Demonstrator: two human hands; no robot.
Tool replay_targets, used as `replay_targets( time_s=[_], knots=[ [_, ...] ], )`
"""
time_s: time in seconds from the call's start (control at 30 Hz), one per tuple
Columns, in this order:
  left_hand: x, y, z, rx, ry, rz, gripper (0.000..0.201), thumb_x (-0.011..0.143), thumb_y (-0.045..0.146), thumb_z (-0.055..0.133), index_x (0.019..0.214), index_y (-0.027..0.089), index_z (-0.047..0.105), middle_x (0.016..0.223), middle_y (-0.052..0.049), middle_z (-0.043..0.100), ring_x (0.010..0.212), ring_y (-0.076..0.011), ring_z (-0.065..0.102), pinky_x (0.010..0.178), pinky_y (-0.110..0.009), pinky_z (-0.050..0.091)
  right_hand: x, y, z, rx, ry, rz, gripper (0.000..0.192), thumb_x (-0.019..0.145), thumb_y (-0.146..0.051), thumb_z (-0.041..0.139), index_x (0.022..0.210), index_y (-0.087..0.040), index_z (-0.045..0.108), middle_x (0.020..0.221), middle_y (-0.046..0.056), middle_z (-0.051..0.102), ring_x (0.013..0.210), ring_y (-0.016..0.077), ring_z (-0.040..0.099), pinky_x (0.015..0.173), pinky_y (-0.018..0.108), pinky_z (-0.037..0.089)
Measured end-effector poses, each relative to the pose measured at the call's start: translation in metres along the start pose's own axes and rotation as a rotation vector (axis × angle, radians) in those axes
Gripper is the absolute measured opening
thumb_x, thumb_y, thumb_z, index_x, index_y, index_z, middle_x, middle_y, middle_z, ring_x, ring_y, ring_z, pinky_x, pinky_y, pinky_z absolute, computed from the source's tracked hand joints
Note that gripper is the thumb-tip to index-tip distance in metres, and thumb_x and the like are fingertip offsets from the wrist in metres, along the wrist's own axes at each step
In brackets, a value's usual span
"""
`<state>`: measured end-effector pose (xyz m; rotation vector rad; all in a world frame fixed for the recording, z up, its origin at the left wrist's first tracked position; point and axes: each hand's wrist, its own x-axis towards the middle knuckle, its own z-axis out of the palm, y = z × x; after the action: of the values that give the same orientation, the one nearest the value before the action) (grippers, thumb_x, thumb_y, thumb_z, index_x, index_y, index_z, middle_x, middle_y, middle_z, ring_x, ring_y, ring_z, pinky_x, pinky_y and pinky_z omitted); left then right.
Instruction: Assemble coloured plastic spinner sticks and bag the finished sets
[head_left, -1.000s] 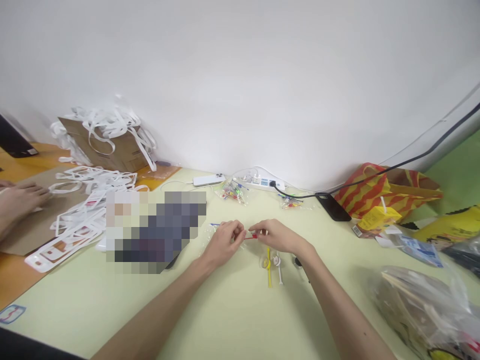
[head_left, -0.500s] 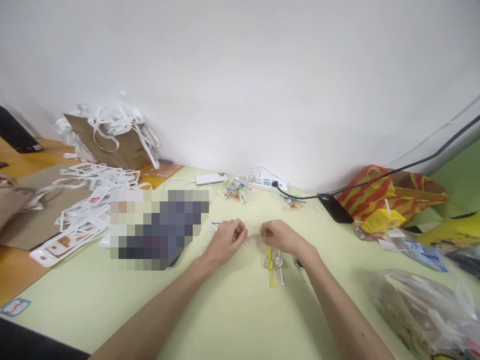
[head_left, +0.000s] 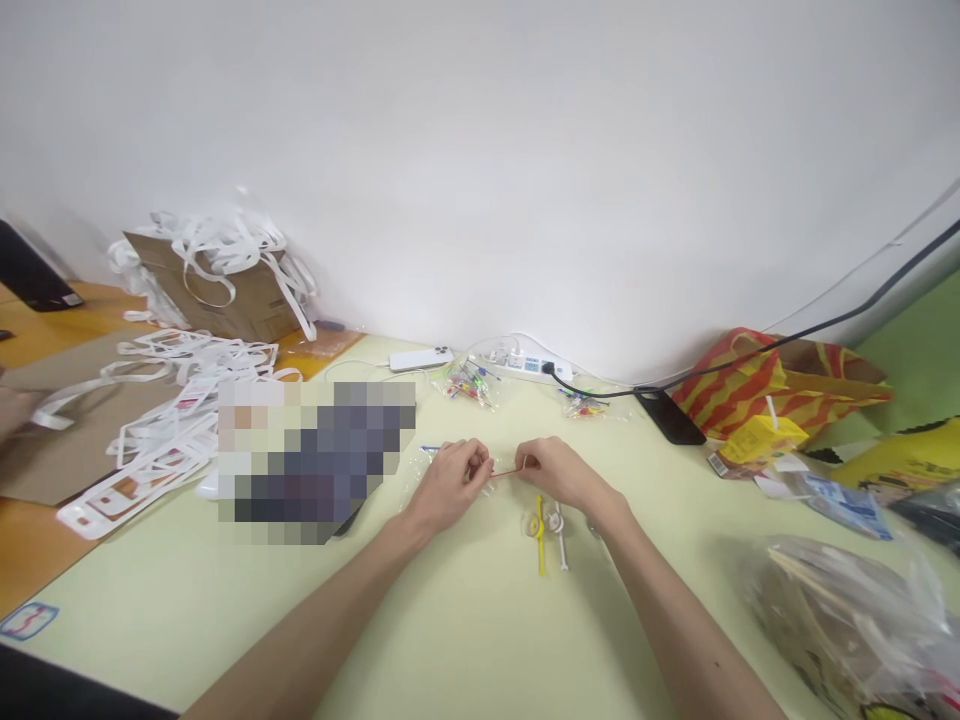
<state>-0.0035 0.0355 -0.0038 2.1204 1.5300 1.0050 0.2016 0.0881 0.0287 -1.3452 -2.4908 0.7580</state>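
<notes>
Between my two hands runs a thin red strip (head_left: 505, 473). My left hand (head_left: 456, 482) pinches its left end, thumb and forefinger pressed together. My right hand (head_left: 556, 470) has its fingers closed at the other end. Just below the right hand, a yellow piece (head_left: 540, 535) and a white piece (head_left: 559, 540) lie side by side, each a narrow strip with a round loop. A clear plastic bag (head_left: 420, 470) with a blue strip (head_left: 429, 449) is partly hidden behind my left hand. Something small under my right wrist is mostly covered.
Bags of coloured pieces (head_left: 469, 385), a white phone (head_left: 420, 358) and a power strip (head_left: 532, 366) line the wall. A black phone (head_left: 670, 415) and yellow drink carton (head_left: 757, 445) stand right. White frames (head_left: 161, 450) lie left, near another person's hand (head_left: 13, 405).
My right hand has shifted slightly left, its fingers still closed at the red strip. The left hand stays nearly in place. The other person's hand at far left has moved toward the frame edge.
</notes>
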Motion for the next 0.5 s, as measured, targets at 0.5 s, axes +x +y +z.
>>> replay_targets(
  time_s=[0.5],
  knots=[
    [0.0000, 0.0003, -0.0001, 0.035, 0.021, 0.016, 0.017, 0.095, 0.028, 0.048, 0.084, 0.021, 0.058, 0.073, 0.001, 0.062, 0.070, -0.0162, 0.055, 0.078, -0.034, 0.040, 0.0017, -0.0009, 0.0025, -0.008, 0.015, -0.011, 0.017, 0.084, -0.017, 0.057, 0.082, -0.019, 0.074, 0.078, 0.004, 0.072, 0.069, 0.0153, 0.060, 0.064, 0.024, 0.038]
  ],
)
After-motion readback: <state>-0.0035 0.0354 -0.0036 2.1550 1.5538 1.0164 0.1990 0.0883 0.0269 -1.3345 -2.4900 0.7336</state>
